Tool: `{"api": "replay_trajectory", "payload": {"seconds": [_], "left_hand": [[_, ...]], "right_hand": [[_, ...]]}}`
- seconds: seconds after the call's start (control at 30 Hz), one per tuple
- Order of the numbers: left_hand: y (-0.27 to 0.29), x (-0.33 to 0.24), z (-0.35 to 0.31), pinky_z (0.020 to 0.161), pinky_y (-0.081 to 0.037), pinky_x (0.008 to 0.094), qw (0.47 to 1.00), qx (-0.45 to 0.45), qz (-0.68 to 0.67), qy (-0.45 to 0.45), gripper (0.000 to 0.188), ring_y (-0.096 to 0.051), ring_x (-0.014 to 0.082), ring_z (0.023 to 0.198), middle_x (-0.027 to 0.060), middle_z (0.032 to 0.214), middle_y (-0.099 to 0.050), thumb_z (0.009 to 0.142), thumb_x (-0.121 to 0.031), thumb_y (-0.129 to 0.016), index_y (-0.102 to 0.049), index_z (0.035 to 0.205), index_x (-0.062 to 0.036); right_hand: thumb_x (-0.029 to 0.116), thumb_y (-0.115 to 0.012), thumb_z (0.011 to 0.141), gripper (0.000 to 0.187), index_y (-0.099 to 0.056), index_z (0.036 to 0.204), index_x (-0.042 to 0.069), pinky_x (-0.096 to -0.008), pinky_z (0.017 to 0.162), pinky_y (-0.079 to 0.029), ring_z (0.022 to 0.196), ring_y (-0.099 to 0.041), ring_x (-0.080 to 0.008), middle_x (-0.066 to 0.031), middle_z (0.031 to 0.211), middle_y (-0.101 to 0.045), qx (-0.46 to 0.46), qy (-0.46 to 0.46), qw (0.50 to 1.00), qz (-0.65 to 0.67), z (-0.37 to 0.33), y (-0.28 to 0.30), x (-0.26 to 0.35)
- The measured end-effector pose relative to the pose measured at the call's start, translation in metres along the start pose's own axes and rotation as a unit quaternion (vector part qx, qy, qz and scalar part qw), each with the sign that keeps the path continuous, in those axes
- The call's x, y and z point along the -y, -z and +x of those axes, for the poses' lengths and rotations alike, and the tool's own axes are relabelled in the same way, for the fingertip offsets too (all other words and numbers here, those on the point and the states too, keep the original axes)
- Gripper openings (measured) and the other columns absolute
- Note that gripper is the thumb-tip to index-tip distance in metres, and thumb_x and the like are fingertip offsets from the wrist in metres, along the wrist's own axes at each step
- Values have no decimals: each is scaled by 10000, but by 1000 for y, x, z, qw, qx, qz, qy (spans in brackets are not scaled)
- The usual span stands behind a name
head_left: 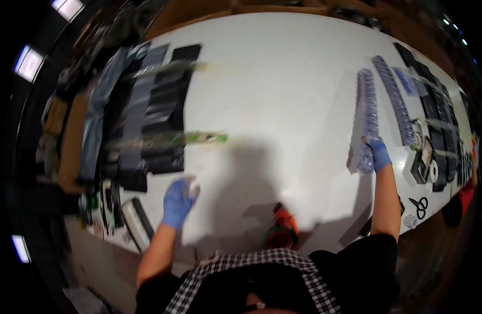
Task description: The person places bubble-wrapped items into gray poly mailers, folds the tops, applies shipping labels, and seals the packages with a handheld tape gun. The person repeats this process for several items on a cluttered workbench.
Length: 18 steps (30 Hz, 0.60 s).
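My right hand (pixel 378 154), in a blue glove, is closed round the lower part of a long, narrow bubble-wrapped bundle (pixel 368 99) that lies lengthwise on the white table (pixel 283 78). What the wrap encloses cannot be made out. To its right lies a second bubble-wrapped bundle (pixel 394 99). On the left, my left hand (pixel 177 204), also gloved in blue, hovers over the table with thumb and forefinger apart; nothing shows clearly between them. Nearest to it is a pile of black and grey plastic bags (pixel 165 104) with strips of clear tape (pixel 199 137) across it.
Near the front edge stands an orange and green tool (pixel 284 227), perhaps a tape dispenser. Black scissors (pixel 421 208), a white tape roll (pixel 433 171) and dark bags (pixel 434 104) lie at right. A dark and white long box (pixel 137 224) sits at the left corner.
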<state>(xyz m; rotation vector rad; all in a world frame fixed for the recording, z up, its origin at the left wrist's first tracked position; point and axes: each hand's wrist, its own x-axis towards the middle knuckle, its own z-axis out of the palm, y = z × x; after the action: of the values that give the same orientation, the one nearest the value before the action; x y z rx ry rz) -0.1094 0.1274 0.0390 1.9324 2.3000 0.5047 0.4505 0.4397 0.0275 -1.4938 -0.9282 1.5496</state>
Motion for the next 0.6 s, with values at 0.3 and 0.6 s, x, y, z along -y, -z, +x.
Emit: {"api": "replay_trajectory", "payload": {"seconds": [0.3, 0.6], "left_hand": [[47, 199, 49, 946, -471, 423, 991, -72, 86, 80, 339, -584, 357, 1046, 147, 1105, -618, 773, -128, -721, -638, 1101, -107], [81, 307, 52, 943, -492, 411, 984, 112, 141, 1, 309, -608, 327, 1036, 141, 1040, -627, 754, -168, -725, -657, 1048, -101]], "right_hand": [[268, -777, 668, 789, -472, 1354, 28, -376, 834, -574, 940, -658, -257, -135, 1131, -626, 190, -44, 972, 130, -276, -167, -80], [194, -876, 638, 803, -388, 1236, -27, -328, 806, -536, 897, -640, -210, -146, 1052, -636, 100, 40, 919, -379, -317, -296, -183]]}}
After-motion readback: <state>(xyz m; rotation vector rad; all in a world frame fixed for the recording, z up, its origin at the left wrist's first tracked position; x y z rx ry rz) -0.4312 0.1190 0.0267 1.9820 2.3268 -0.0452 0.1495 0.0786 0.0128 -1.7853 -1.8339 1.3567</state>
